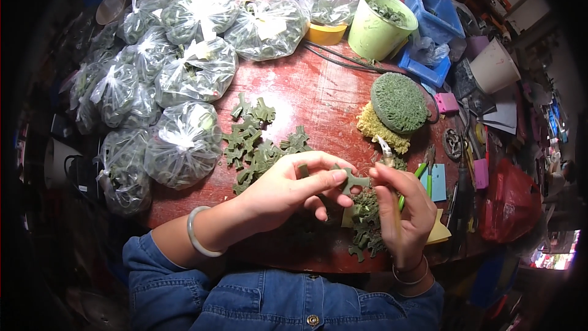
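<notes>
Between its thumb and fingers, my left hand [297, 187] pinches a flat, dark green notched piece [354, 181]. Another small dark green bit shows between its fingers. My right hand [407, 211] is closed, thumb and forefinger together at the right end of the piece. A slender tan stick-like tool [398, 228] runs along its palm; the tip is too small to make out. Beyond my left hand lies a loose pile of similar green pieces [248, 141]. More dark green pieces [367, 227] lie under and between my hands, partly covered.
Tied clear bags of green pieces [184, 144] crowd the left and back. A round green textured pad [400, 103] rests on a yellow rough block [381, 127]. Green-handled pliers [429, 171], a blue note [438, 182], a light green bucket [380, 27] and blue bins [432, 12] stand right.
</notes>
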Tool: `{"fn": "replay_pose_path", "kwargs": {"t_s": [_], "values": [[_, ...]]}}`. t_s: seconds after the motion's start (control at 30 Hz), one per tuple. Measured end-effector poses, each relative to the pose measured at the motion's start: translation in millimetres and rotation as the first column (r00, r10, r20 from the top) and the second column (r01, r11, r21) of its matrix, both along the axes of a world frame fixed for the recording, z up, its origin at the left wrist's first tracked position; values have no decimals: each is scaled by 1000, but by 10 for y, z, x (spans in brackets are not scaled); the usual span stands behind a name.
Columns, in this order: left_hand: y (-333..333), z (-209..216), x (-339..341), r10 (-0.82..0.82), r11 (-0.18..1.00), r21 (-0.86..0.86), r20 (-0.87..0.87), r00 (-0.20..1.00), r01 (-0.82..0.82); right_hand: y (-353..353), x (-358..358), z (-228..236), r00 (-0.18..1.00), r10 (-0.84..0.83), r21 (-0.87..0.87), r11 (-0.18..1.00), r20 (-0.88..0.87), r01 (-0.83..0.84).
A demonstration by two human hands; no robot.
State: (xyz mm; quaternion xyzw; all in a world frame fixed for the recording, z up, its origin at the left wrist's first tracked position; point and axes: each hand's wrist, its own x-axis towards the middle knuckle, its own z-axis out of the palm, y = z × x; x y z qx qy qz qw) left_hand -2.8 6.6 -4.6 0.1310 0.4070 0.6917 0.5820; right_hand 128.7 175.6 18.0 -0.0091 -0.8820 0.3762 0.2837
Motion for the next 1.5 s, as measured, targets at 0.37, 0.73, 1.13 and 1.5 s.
{"fn": "replay_pose_path", "kwargs": {"t_s": [0.37,0.73,1.13,1.5], "values": [[-7,-2,-30,155,988,7,-11,988,-155,1,36,33,979,199,162,968,-47,-189],[-7,156,-115,345,936,42,97,934,-350,-66,49,25,980,142,-336,938,142,-87],[-51,96,-115,232,971,55,41,972,-234,-86,-104,-195,943,250,283,909,221,-307],[-3,15,-68,-12,1000,-26,-523,852,-1,-12,-33,-53,988,150,169,975,-41,-141]]}}
